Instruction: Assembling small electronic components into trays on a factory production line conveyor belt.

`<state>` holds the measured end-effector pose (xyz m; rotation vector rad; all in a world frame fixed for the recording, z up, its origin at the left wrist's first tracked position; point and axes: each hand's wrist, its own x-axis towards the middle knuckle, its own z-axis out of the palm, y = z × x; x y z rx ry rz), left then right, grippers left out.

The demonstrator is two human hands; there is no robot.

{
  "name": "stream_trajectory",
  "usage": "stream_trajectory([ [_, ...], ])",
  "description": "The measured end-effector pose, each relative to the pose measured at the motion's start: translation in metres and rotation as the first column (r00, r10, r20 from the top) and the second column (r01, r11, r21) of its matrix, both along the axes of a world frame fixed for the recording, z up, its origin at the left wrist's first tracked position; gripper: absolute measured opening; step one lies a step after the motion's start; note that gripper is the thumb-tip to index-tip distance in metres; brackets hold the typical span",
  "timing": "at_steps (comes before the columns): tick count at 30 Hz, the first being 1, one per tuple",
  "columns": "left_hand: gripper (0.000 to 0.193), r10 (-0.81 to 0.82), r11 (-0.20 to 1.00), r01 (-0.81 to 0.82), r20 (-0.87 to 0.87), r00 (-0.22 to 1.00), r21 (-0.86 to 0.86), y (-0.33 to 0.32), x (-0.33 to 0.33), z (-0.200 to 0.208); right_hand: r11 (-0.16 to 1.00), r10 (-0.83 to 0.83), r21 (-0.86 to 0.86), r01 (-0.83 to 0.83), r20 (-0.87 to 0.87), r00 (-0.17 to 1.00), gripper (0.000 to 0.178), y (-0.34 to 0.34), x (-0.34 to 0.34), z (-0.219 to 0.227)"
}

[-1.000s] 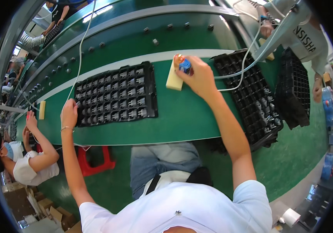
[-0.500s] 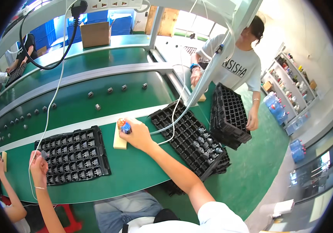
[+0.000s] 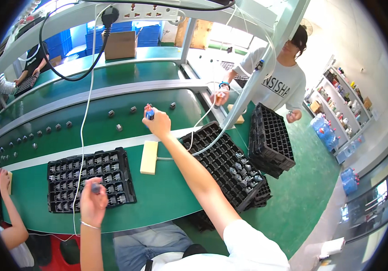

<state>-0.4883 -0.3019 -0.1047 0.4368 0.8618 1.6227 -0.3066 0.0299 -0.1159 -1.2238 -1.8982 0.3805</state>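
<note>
My left hand (image 3: 92,208) is raised in front of the near edge of a black compartment tray (image 3: 130,180) filled with dark parts that have metal pins. Its fingers are closed on a small dark grey part (image 3: 95,188). My right hand (image 3: 160,124) reaches out over the far green belt (image 3: 185,101), gripping a small blue piece (image 3: 150,114) whose kind I cannot make out. Below that hand, a cream rectangular block (image 3: 148,159) with a tube running to it lies on the green bench (image 3: 157,198).
Small metallic parts (image 3: 119,128) are spread along the belt. Right of my arm, a second black tray (image 3: 207,147) holds several shiny parts. A white cable (image 3: 84,122) hangs before the left tray. Another person stands behind stacked trays (image 3: 270,140); a person's hand (image 3: 4,180) is at far left.
My right hand has left the cream block and moved away from me, over the belt, with the blue piece. My left hand has come right with its dark part. The view has shifted slightly.
</note>
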Motion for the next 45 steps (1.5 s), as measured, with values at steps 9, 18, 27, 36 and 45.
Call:
stream_trajectory([
  [9, 0.031, -0.107, 0.994, 0.099, -0.285, 0.953, -0.041, 0.020, 0.048, 0.032, 0.997, 0.073, -0.032, -0.070, 0.139, 0.988, 0.036, 0.017, 0.002, -0.009],
  [18, 0.012, 0.088, 0.995, -0.031, -0.695, 0.714, 0.093, 0.067, 0.058, 0.024, 0.530, 0.290, -0.391, -0.753, -0.750, 0.594, 0.031, -0.138, 0.034, 0.027],
  [27, 0.018, 0.088, 0.994, -0.012, -0.739, 0.668, 0.108, 0.086, 0.069, 0.026, 0.481, 0.278, -0.385, -0.788, -0.786, 0.553, 0.033, -0.145, 0.044, 0.029],
  [36, 0.029, 0.129, 0.988, -0.008, -0.805, 0.579, 0.152, 0.074, 0.062, 0.012, 0.284, 0.148, -0.415, -0.864, -0.872, 0.467, 0.038, -0.157, 0.040, 0.023],
  [45, 0.017, -0.020, 0.879, -0.447, -0.922, -0.386, 0.168, 0.011, -0.143, -0.007, 0.718, 0.247, -0.465, -0.518, -0.525, 0.814, 0.050, -0.115, 0.076, 0.008],
])
